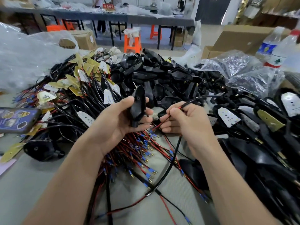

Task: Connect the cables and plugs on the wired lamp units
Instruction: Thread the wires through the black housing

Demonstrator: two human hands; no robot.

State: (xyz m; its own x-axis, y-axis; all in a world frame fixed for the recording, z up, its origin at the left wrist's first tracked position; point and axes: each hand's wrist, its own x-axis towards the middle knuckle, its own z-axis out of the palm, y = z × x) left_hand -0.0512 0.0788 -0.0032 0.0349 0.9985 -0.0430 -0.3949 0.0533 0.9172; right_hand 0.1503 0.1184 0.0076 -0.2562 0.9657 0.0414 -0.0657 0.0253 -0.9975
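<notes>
Centrally, hands (113,122) around housing (138,108) and cable (194,100).

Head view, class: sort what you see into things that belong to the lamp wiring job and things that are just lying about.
Belongs to the job:
black lamp housing, held in the left hand
red-and-black cable, pinched in the right hand
pile of wired LED boards
pile of black housings

Just lying about:
phone
water bottles
orange stool
cardboard box
</notes>
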